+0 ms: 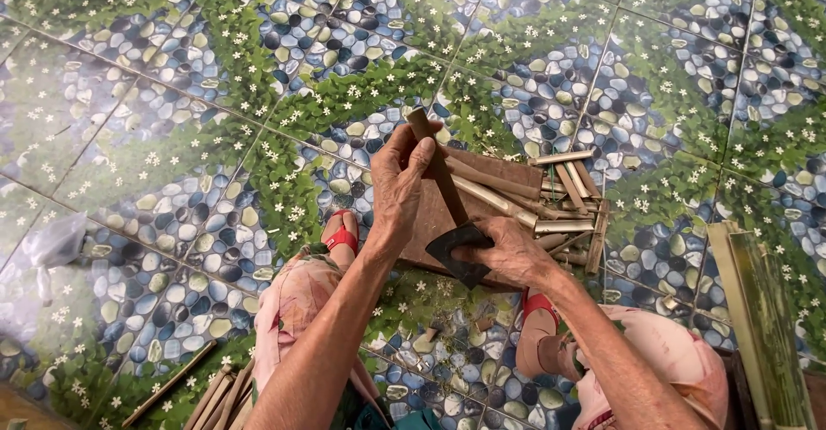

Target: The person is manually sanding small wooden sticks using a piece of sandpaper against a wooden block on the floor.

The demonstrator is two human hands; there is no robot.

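Over the wooden board (430, 215) on the tiled floor, the left hand (397, 185) gripped an upright bamboo stick (428, 142) while the right hand (508, 254) clasped the dark blade (456, 245) against it, seemingly mid-split; the next push called for steady downward pressure.

board: (508, 181) on the floor (155, 138), ahead of both feet
cut sticks (564, 198): on the board's right part
long strips (761, 310): far right
loose sticks (215, 391): lower left
bag (52, 245): far left
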